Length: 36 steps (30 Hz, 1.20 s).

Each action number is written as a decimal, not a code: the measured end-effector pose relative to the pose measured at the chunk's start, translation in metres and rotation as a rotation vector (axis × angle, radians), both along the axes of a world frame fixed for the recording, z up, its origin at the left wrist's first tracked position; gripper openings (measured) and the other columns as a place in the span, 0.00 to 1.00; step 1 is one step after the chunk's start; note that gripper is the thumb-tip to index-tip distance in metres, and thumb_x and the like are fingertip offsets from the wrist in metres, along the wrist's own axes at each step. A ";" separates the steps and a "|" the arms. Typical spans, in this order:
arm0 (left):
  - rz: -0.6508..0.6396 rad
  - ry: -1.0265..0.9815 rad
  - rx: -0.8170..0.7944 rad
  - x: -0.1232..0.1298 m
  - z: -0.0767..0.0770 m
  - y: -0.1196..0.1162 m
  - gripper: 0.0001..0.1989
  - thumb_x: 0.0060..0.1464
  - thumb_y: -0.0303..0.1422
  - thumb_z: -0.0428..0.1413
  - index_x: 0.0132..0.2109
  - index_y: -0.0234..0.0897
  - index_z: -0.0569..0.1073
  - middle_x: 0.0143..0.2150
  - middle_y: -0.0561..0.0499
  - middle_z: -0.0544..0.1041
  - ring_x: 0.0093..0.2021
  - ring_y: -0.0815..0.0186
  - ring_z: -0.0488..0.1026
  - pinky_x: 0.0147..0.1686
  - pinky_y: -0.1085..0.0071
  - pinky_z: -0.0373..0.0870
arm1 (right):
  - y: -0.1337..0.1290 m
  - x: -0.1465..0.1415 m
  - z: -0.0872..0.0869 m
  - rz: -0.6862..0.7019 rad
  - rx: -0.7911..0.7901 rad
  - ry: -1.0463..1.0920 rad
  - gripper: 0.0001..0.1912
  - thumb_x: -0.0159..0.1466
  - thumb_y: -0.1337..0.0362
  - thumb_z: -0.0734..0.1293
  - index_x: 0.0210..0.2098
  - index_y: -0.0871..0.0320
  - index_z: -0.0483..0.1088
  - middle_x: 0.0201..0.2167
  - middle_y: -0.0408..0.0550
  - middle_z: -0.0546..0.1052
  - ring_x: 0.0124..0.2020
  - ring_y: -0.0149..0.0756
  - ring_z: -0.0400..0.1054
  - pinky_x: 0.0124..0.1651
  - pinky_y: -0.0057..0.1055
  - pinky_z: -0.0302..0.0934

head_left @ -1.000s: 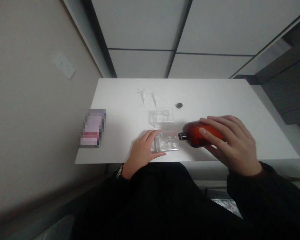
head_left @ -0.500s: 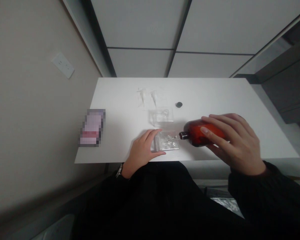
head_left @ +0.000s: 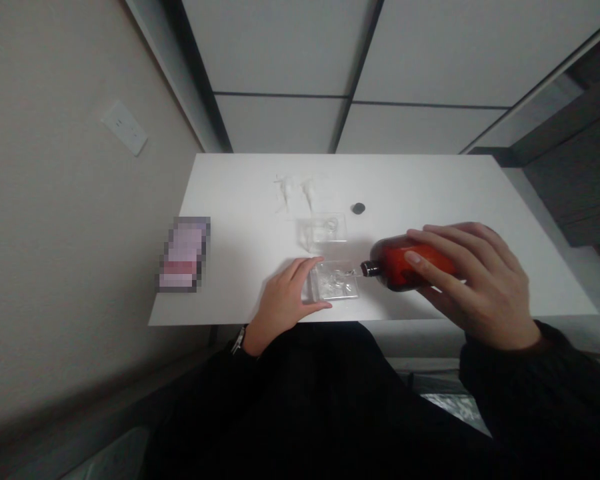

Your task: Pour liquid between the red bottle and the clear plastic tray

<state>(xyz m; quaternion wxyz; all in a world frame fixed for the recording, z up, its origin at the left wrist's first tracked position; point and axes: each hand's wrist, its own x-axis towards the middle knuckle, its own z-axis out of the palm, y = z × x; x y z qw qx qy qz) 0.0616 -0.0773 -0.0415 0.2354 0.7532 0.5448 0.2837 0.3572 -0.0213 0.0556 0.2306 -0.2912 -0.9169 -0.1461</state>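
Note:
Tipped on its side in the air, a red-brown bottle (head_left: 403, 263) has its uncapped dark neck pointing left. My right hand (head_left: 485, 283) is wrapped round the bottle's body. A thin clear stream seems to run from the mouth into a clear plastic box (head_left: 335, 280) near the table's front edge. My left hand (head_left: 285, 293) grips that box from its left side, thumb at the near edge and fingers at the far edge. Bubbles or ripples show inside the box. Just behind it lies a second clear box (head_left: 327, 229) with a round shape in it.
A small black cap (head_left: 359, 209) lies behind the bottle on the white table (head_left: 430, 187). Two small whitish tapered items (head_left: 307, 193) lie at the back. A blurred pink packet (head_left: 183, 257) is on the left, near the wall with a socket (head_left: 125, 127).
My right hand and the bottle have shifted slightly to the right, the neck drawing a little away from the box. My left hand and the box have stayed in place.

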 end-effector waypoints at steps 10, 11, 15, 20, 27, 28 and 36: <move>0.011 0.006 0.007 0.000 -0.001 0.000 0.41 0.53 0.45 0.72 0.68 0.46 0.63 0.63 0.44 0.75 0.61 0.51 0.76 0.59 0.54 0.76 | 0.000 0.000 0.002 -0.015 -0.032 0.025 0.41 0.67 0.73 0.72 0.71 0.34 0.58 0.67 0.46 0.74 0.64 0.54 0.72 0.62 0.61 0.69; 0.012 0.006 0.009 0.000 -0.001 0.000 0.41 0.52 0.45 0.72 0.68 0.46 0.63 0.62 0.44 0.75 0.61 0.51 0.76 0.59 0.54 0.76 | 0.000 0.000 0.003 -0.015 -0.028 0.020 0.40 0.67 0.73 0.72 0.71 0.34 0.58 0.67 0.46 0.74 0.64 0.54 0.72 0.62 0.61 0.69; 0.006 0.005 0.010 0.001 -0.001 0.000 0.42 0.52 0.44 0.72 0.68 0.44 0.63 0.62 0.43 0.75 0.61 0.51 0.76 0.59 0.53 0.76 | -0.001 -0.001 0.005 -0.034 -0.002 -0.014 0.39 0.68 0.72 0.72 0.70 0.35 0.57 0.65 0.47 0.76 0.63 0.53 0.73 0.61 0.60 0.70; 0.006 0.008 0.002 0.001 0.000 0.000 0.41 0.53 0.44 0.72 0.68 0.43 0.63 0.63 0.43 0.75 0.62 0.51 0.76 0.59 0.53 0.76 | -0.002 -0.001 0.007 -0.043 -0.010 -0.024 0.40 0.68 0.72 0.71 0.70 0.33 0.56 0.64 0.47 0.76 0.63 0.54 0.73 0.61 0.61 0.70; 0.003 0.006 -0.006 0.002 0.002 0.000 0.42 0.52 0.43 0.72 0.68 0.44 0.63 0.63 0.43 0.75 0.62 0.50 0.75 0.59 0.53 0.76 | -0.001 0.001 0.006 -0.020 0.012 -0.018 0.41 0.67 0.73 0.72 0.71 0.36 0.57 0.66 0.48 0.75 0.64 0.55 0.72 0.62 0.60 0.69; 0.004 0.005 -0.006 0.002 0.002 0.000 0.41 0.52 0.43 0.72 0.68 0.44 0.63 0.63 0.44 0.75 0.62 0.50 0.75 0.60 0.53 0.76 | -0.001 0.001 0.005 -0.014 0.023 -0.021 0.41 0.66 0.73 0.73 0.71 0.37 0.57 0.67 0.49 0.75 0.64 0.55 0.72 0.62 0.59 0.69; 0.004 0.009 -0.001 0.003 0.003 -0.001 0.41 0.53 0.43 0.72 0.68 0.45 0.63 0.64 0.43 0.75 0.63 0.50 0.75 0.60 0.54 0.76 | 0.000 0.000 0.002 0.014 0.045 -0.024 0.43 0.64 0.74 0.75 0.71 0.41 0.59 0.67 0.51 0.74 0.64 0.54 0.73 0.65 0.57 0.68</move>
